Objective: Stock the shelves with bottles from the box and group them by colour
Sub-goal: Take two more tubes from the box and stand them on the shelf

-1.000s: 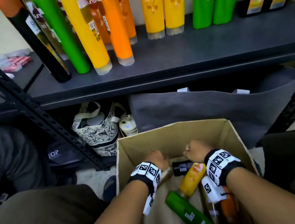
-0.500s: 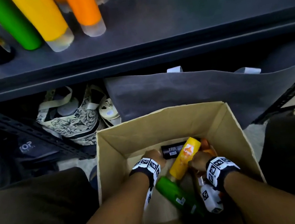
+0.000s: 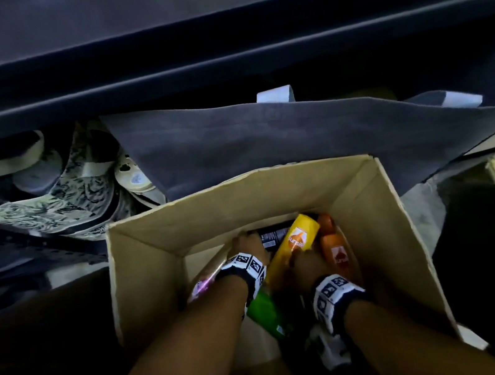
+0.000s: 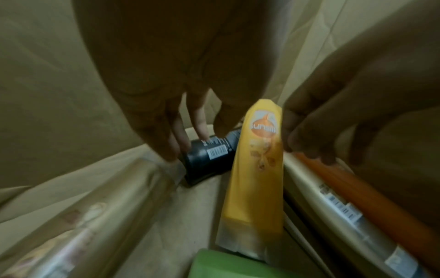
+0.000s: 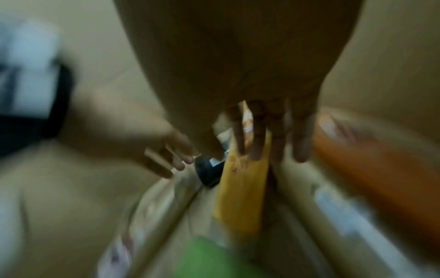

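head view: a dark shelf edge [image 3: 218,61] runs above the cardboard box [image 3: 145,289], with a grey bag [image 3: 266,151] behind; the shelved bottles have left the frame since before. left wrist: left hand [image 4: 181,79], fingers loose, touches the black bottle [image 4: 207,161]. right wrist: right hand [image 5: 238,65] lies released on the yellow bottle [image 5: 240,197].

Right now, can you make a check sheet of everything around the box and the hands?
Surface: cardboard box on the floor, below a dark shelf.
Job's things: yellow bottle, black bottle, orange bottle, green bottle, pale bottle, all lying in the box.
Clutter: patterned bag, grey cloth.
Hands: left hand touches the black bottle; right hand touches the yellow bottle; grip unclear.
Cables: nothing seen.
Surroundings: dim.
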